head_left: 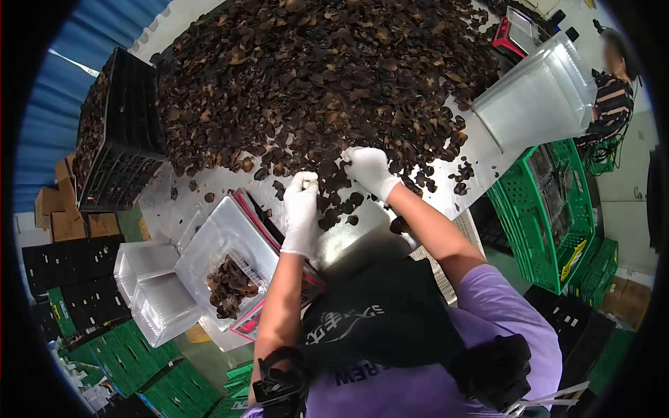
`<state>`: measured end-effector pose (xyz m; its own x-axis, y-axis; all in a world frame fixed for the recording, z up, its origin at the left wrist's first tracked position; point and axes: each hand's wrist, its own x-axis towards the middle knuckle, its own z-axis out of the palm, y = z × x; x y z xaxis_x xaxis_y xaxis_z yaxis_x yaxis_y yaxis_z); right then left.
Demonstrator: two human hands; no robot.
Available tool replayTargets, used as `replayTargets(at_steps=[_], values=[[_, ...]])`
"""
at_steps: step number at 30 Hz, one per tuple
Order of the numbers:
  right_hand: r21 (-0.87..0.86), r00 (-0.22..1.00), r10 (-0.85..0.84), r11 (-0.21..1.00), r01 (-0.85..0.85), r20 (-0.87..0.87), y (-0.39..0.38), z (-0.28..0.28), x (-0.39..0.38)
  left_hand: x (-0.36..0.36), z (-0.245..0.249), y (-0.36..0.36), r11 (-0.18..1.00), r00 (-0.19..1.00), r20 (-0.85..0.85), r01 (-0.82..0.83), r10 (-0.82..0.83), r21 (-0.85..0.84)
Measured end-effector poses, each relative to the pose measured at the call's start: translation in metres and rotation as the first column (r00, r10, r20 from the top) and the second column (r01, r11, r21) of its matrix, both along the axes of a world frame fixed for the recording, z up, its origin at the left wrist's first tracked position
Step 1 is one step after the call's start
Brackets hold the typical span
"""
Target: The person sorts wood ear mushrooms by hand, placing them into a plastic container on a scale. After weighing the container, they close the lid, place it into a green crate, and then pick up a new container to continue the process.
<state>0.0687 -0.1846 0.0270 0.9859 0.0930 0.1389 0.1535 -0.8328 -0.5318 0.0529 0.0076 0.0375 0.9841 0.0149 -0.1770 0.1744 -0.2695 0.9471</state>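
Shiny table [348, 244] is mostly hidden by dried mushrooms [320, 76]. L hand [301, 198] is shut tight, inside unseen. R hand [368, 171] fingers are bent on mushrooms; grip can't be told.

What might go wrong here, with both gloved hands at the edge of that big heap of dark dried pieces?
A few loose dark pieces lie close to the edge of the shiny metal table; a sweep of the white-gloved right hand or left hand might knock them off. The clear plastic tray beside the left arm looks easy to bump, perhaps spilling its contents.
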Motion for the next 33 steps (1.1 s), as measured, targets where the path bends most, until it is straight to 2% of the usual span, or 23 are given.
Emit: replayTargets(at_steps=[1,2,3,4,5,7,11,12,13,14,15,16,17,19,20,22,23,25,26,27,29,31,33], values=[[0.156,0.998,-0.059,0.986,0.061,-0.017,-0.005,0.01,-0.005,0.006,0.012,-0.009,1.0,1.0,-0.002,-0.004,0.004,0.0],[0.436,0.996,-0.015,0.898,0.054,-0.093,-0.013,0.009,-0.008,0.011,0.025,-0.016,0.957,0.996,0.028,0.073,-0.084,0.281],[0.693,0.887,0.097,0.664,0.281,-0.452,-0.021,0.041,-0.013,0.017,0.034,-0.022,0.831,0.984,0.03,0.133,-0.177,0.541],[0.89,0.883,0.208,0.282,0.358,-0.421,-0.028,0.035,-0.017,0.024,0.024,-0.026,0.766,0.969,0.053,0.158,-0.242,0.623],[0.905,0.892,0.294,-0.152,0.397,-0.342,-0.035,0.027,-0.02,0.027,0.014,-0.029,0.767,0.969,0.055,0.155,-0.241,0.623],[0.863,0.877,0.31,-0.237,0.446,-0.368,-0.043,0.025,-0.026,0.036,0.007,-0.04,0.584,0.924,0.04,0.206,-0.379,0.785],[0.894,0.899,0.299,-0.22,0.391,-0.32,-0.052,0.016,-0.026,0.036,0.005,-0.038,0.612,0.935,0.01,0.224,-0.355,0.759],[0.894,0.878,0.278,-0.115,0.434,-0.39,-0.052,0.027,-0.023,0.034,0.008,-0.034,0.659,0.944,0.049,0.19,-0.327,0.727],[0.893,0.877,0.282,-0.118,0.434,-0.389,-0.051,0.03,-0.018,0.033,0.004,-0.024,0.657,0.945,0.048,0.188,-0.325,0.73],[0.879,0.866,0.183,0.21,0.428,-0.465,-0.047,0.031,-0.012,0.033,-0.002,-0.01,0.934,0.982,-0.01,0.183,-0.189,0.307],[0.756,0.861,0.06,0.511,0.408,-0.505,-0.042,0.032,-0.006,0.031,-0.006,-0.001,0.98,0.987,-0.13,0.072,-0.097,-0.184],[0.607,0.868,-0.082,0.683,0.406,-0.489,-0.032,0.031,0.0,0.027,0.012,0.001,0.927,0.975,-0.22,-0.051,-0.034,-0.371],[0.494,0.985,-0.141,0.866,0.076,0.095,-0.024,-0.002,0.007,0.022,0.022,0.005,0.845,0.942,-0.335,-0.205,0.033,-0.493],[0.129,0.969,-0.149,0.984,0.125,0.196,-0.008,0.008,0.018,0.017,0.023,0.013,0.813,0.944,-0.326,-0.22,0.04,-0.539],[0.006,0.946,-0.102,0.994,0.106,0.307,-0.002,0.001,0.025,0.017,0.022,0.014,0.812,0.945,-0.325,-0.225,0.046,-0.538],[-0.158,0.946,-0.061,0.981,0.116,0.319,0.007,-0.026,0.038,0.019,0.02,0.012,0.925,0.963,-0.266,-0.144,0.049,-0.352],[-0.318,0.946,-0.022,0.939,0.131,0.323,0.008,-0.038,0.043,0.024,0.0,0.014,0.992,0.995,-0.089,-0.046,0.035,-0.119],[-0.306,0.954,0.003,0.947,0.093,0.299,0.003,-0.018,0.04,0.026,0.011,-0.002,0.976,0.998,-0.038,-0.033,0.042,0.214],[-0.09,0.954,-0.078,0.99,0.109,0.291,0.002,-0.001,0.035,0.025,0.047,-0.014,0.962,0.983,-0.185,0.039,0.013,0.272],[0.129,0.952,-0.155,0.984,0.124,0.264,0.0,0.009,0.029,0.032,0.026,-0.012,0.87,0.991,-0.119,0.109,-0.059,0.482],[0.516,0.977,-0.208,0.842,0.157,0.042,-0.008,0.017,0.017,0.036,0.015,-0.023,0.71,0.987,-0.007,0.119,-0.158,0.695],[0.589,0.914,-0.191,0.713,0.381,-0.359,-0.015,0.026,0.009,0.036,0.018,-0.037,0.667,0.985,-0.026,0.137,-0.173,0.732],[0.591,0.898,-0.194,0.695,0.41,-0.395,-0.02,0.027,0.003,0.036,0.018,-0.047,0.552,0.958,-0.108,0.244,-0.267,0.797]])
